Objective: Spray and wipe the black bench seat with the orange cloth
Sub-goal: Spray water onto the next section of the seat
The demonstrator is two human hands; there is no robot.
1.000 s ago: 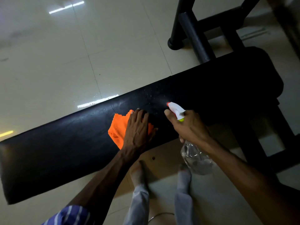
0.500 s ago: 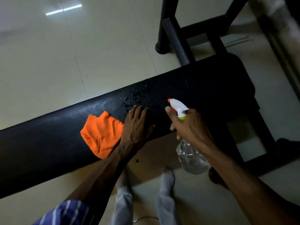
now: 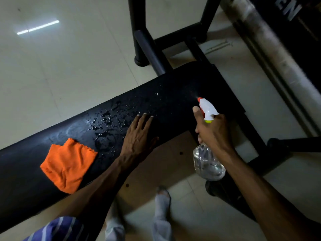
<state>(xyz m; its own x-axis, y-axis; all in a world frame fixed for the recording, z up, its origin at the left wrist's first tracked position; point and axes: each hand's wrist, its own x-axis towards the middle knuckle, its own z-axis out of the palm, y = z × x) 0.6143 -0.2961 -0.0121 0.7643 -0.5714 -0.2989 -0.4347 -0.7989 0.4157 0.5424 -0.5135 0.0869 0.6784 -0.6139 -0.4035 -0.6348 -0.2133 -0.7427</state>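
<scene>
Step in hand: spraying. The right hand (image 3: 214, 131) aims the spray bottle (image 3: 208, 160) at the far right part of the bench seat (image 3: 182, 94), nozzle toward the padding, with a faint mist visible just ahead of the tip.
Right fingers: curled tight around the bottle's neck, the forefinger (image 3: 196, 110) raised beside the white trigger head; whether the trigger is squeezed at this instant cannot be told.
Left hand (image 3: 139, 134): flat and open on the seat near its front edge, fingers spread, gripping nothing.
Orange cloth (image 3: 68, 164): lying loose and crumpled on the seat toward its left end, draping over the front edge, apart from the left hand with wet padding between them.
Bench seat: long black pad running from the lower left to the upper right, carried on a black frame (image 3: 147, 47) over a pale tiled floor (image 3: 69, 66).
Done so far: droplets and small pools (image 3: 107, 119) sit on the middle of the seat, beyond the left hand; a dull smear just above the cloth suggests some wiping there, as a judgement.
Left to do: the middle is wet and unwiped, and the right end is only now being misted. The cloth must be picked up and drawn across both stretches.
Progress: roughly midway, spraying nearly complete and most of the wiping ahead.
</scene>
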